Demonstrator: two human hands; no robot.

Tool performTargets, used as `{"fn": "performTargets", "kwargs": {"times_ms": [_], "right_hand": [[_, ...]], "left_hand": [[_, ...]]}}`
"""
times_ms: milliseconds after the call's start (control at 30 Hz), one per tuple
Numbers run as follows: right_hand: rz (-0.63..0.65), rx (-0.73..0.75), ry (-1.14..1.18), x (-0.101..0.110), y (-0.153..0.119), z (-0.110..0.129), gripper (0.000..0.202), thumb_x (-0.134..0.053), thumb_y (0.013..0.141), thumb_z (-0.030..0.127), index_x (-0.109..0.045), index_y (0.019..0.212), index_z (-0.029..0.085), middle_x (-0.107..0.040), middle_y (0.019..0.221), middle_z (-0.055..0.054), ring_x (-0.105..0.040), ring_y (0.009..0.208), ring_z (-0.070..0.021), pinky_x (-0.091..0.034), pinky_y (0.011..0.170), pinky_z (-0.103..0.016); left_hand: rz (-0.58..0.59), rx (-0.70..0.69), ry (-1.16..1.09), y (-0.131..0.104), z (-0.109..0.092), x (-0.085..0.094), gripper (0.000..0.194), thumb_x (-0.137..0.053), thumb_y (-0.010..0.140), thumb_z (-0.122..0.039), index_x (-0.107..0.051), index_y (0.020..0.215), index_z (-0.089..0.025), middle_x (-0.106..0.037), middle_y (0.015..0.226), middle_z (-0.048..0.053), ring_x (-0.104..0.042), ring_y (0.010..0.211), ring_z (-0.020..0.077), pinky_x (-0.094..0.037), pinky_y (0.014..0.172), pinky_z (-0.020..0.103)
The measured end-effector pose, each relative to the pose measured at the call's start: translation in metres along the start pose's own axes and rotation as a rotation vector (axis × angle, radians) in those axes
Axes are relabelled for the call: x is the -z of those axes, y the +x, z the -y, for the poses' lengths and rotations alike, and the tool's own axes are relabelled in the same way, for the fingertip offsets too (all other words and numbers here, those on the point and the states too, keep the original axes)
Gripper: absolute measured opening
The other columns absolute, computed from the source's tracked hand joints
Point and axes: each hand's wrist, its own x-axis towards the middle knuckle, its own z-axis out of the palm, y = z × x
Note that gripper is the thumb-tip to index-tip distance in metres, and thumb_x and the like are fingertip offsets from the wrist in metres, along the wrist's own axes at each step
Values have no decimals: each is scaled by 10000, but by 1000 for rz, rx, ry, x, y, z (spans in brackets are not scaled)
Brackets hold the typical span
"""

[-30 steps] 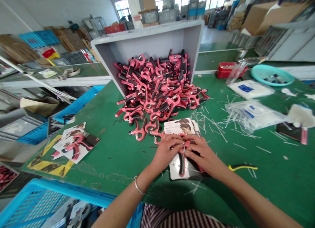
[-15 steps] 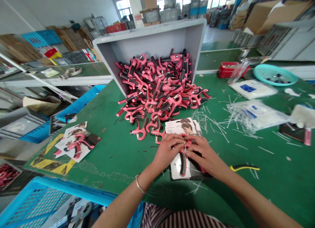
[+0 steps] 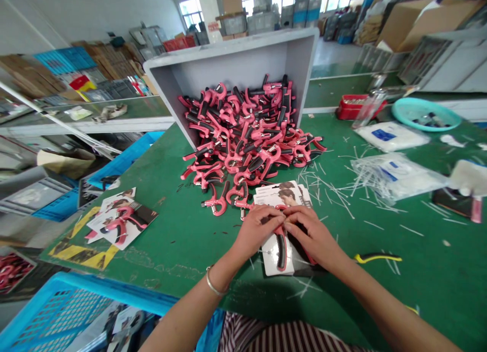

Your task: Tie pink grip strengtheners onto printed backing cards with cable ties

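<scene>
My count on the desk point(image 3: 182, 250) from afar: one grey bin point(image 3: 232, 48), one red box point(image 3: 345, 109), one teal dish point(image 3: 404, 112), two plastic bags point(image 3: 416, 177), pink-and-black hand exercisers point(image 3: 253, 164) too heaped to number.

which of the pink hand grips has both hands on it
The pink hand grip on the card stack, with the left hand and right hand meeting over it; neither hand touches those heaped at the grey bin.

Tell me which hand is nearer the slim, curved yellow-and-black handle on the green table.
Right. The right hand is left of the slim, curved yellow-and-black handle; the left hand is farther left.
</scene>
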Motion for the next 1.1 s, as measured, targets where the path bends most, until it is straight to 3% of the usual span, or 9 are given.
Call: {"fn": "performTargets", "kwargs": {"times_ms": [167,367,500,633,700,800,867,967,1100], "right_hand": [[-44,-10,62,-1,-1,0,218,-523,950,257,-582,1159,252,-586,1200,-77,-530,1146,-240,-405,1014,-425],[-86,-44,81,-9,-3,-2,204,-551,912,209,-575,1111,247,-608,1156,-61,-565,1055,-230,-440,930,-388],[-128,-56,103,-18,-2,-2,50,-544,915,194,-571,931,233,-611,1122,-59,-577,1001,-219,-453,881,-373],[-155,-34,94,-20,0,-1,51,-551,922,205,-573,880,224,-610,1102,-65,-572,1038,-233,-447,898,-394],[-145,-7,69,-12,-3,1,33,-557,934,234,-589,939,228,-607,1126,-67,-566,1046,-235,-447,901,-401],[-99,46,-54,6,-18,10,93,-539,962,261,-600,1028,239,-610,1143,-60,-531,1084,-237,-413,945,-415],[12,85,-151,16,-34,18,112,-507,982,242,-604,1038,240,-630,1083,-48,-527,1043,-228,-402,941,-408],[181,127,-315,15,-52,29,133,-517,977,229,-609,1072,228,-641,1019,-48,-525,965,-233,-410,887,-404],[241,209,-605,-5,-52,37,85,-569,934,199,-644,973,188,-632,912,-77,-515,888,-264,-409,798,-414]], "left_hand": [[-112,-143,241,-13,-23,-10,123,-576,914,-204,-679,847,-218,-710,920,31,-595,949,217,-420,922,405],[64,-394,431,-51,-30,-25,171,-495,922,-131,-648,866,-182,-707,926,67,-580,917,220,-408,930,425],[-50,-277,346,-54,-22,-25,135,-522,931,-164,-629,853,-188,-701,918,48,-590,924,196,-424,915,385],[134,-353,524,-55,-27,-30,158,-492,929,-145,-629,855,-172,-684,904,54,-580,941,221,-414,961,436],[135,-295,586,-62,-34,-31,122,-515,926,-179,-632,959,-170,-667,1047,81,-555,1065,258,-395,1008,470],[-63,-84,611,-80,-40,-24,459,-679,838,-397,-547,1204,-154,-555,1285,150,-484,1201,330,-392,1028,524],[-147,36,654,-93,-38,-19,656,-738,757,-504,-503,1246,-133,-562,1233,173,-528,1123,345,-445,958,535],[-145,99,693,-104,-32,-18,509,-690,815,-445,-526,1180,-132,-609,1051,139,-588,990,306,-504,869,482],[-50,121,645,-101,-28,-15,147,-593,868,-220,-592,998,-152,-625,912,95,-599,907,267,-514,841,440]]}}
